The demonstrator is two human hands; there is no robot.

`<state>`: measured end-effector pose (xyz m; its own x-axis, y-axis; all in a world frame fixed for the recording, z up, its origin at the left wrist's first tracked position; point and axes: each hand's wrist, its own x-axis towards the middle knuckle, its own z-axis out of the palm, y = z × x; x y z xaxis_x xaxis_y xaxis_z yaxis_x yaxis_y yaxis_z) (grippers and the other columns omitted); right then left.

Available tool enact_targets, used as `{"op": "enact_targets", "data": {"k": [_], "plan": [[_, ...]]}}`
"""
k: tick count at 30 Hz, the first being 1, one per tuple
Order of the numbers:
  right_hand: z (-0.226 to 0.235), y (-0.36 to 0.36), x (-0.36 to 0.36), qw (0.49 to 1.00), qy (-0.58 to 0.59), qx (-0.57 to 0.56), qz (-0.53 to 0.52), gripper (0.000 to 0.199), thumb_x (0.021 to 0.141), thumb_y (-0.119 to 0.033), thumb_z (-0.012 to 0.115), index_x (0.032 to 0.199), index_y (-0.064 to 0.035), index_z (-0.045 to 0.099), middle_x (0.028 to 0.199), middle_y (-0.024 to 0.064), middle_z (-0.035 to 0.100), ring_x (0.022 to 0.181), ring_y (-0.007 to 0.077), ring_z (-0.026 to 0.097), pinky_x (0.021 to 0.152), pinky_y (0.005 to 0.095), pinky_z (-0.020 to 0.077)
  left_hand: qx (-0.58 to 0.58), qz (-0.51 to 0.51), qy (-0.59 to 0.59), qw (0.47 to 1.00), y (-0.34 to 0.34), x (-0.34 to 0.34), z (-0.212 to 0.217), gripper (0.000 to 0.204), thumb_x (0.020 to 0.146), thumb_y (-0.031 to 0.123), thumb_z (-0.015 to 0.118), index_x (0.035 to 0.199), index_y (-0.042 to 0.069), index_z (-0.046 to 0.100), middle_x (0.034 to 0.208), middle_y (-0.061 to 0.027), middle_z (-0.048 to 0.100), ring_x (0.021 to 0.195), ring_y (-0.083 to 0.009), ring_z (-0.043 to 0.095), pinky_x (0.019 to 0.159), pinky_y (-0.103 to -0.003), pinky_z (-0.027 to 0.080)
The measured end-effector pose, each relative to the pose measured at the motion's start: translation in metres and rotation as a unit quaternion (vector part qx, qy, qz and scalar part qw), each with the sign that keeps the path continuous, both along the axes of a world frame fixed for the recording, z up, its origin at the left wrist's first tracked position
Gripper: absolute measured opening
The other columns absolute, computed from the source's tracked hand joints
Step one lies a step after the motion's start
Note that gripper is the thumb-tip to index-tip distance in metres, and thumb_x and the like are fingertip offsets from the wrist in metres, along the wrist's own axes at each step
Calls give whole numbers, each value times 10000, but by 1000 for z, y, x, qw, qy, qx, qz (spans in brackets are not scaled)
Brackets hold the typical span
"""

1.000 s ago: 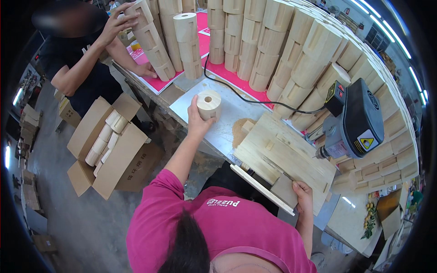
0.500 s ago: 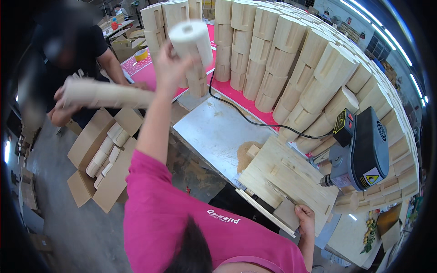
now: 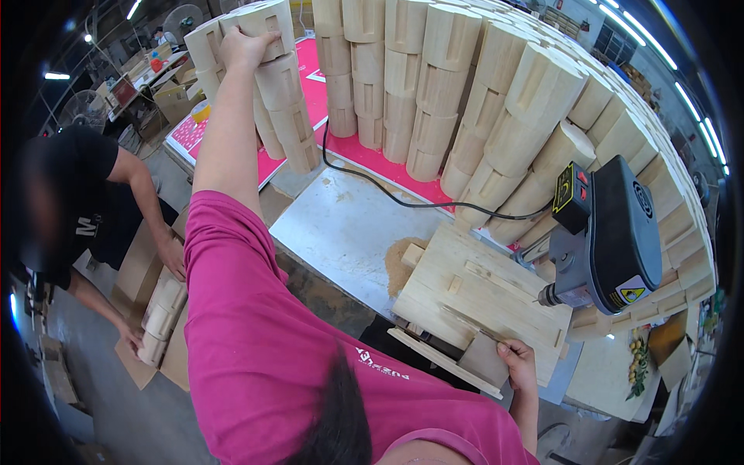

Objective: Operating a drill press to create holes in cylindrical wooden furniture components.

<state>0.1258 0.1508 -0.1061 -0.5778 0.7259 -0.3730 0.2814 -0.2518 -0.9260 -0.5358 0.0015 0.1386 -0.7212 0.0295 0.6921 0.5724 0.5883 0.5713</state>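
At the upper left my left hand [image 3: 248, 48] is closed on a pale wooden cylinder [image 3: 280, 19] with a slot cut in its side. That cylinder sits on top of a column of similar cylinders [image 3: 280, 84]. Low on the right, my right hand [image 3: 519, 364] pinches the edge of a flat grey-brown sheet [image 3: 480, 357], which looks like sandpaper. The sheet lies at the near edge of a wooden board [image 3: 496, 291] with strips fixed on it. Beside the board stands a bench drill [image 3: 620, 240], its chuck above the board's right side.
Tall stacks of slotted cylinders [image 3: 434, 101] curve round the back and right. A black cable [image 3: 387, 192] crosses the white worktop [image 3: 341, 221], near some sawdust [image 3: 399, 263]. On the left a co-worker [image 3: 101, 186] lowers joined cylinders [image 3: 163, 314] into a cardboard box [image 3: 132, 263].
My left hand has carried the cylinder up and away onto the column. The co-worker has brought the row of cylinders down to the box. My right hand stays at the sheet.
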Motion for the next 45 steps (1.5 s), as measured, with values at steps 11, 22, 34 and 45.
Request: {"op": "enact_targets", "data": {"k": [11,22,34,45], "plan": [[-1,-1,0,1000,-2,1,-8,229,750,-166,711,877,8,632,726,-12,584,634,57,480,573,204,387,-46,25,-5,999,3,5,-3,736,493,466,792,977,-43,574,967,-196,623,896,-297,611,783,-356,482],[2,-1,-4,999,23,20,21,194,769,-150,683,873,6,633,747,-14,589,692,62,495,640,203,404,-10,88,52,995,9,24,-3,964,494,496,795,1171,-80,420,1132,-262,518,1066,-388,499,899,-406,406],[7,-3,3,988,-19,133,73,269,763,-278,669,814,-15,644,721,29,603,690,92,516,630,251,423,91,-463,-5,882,179,314,-27,961,555,388,810,1291,2,327,1188,-208,471,1064,-294,487,898,-377,399],[7,-15,20,989,130,35,66,256,783,-218,680,935,-15,640,837,-5,615,791,71,531,729,226,419,83,-229,55,968,250,347,-50,1090,544,466,783,1318,-39,206,1302,-255,328,1196,-405,320,983,-444,314]]}}
